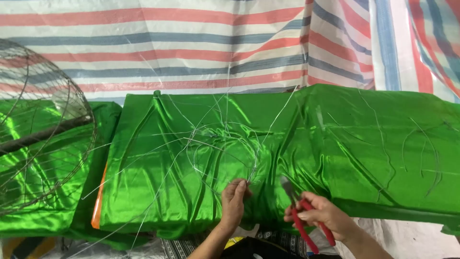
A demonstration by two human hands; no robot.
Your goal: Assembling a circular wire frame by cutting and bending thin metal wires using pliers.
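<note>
Left hand point(233, 199) on wire ring point(223, 151)

Across the top of my view hangs a striped tarpaulin point(191, 43) in red, blue and white bands. At the far left I see a round wire cage point(43, 124), like a fan guard, lying on shiny green fabric point(364, 144). That fabric spreads over the whole middle, creased and glossy.

Shiny green cloth point(335, 144), red-handled pliers point(306, 225) (striped red, blue, white tarp point(191, 43)).
</note>
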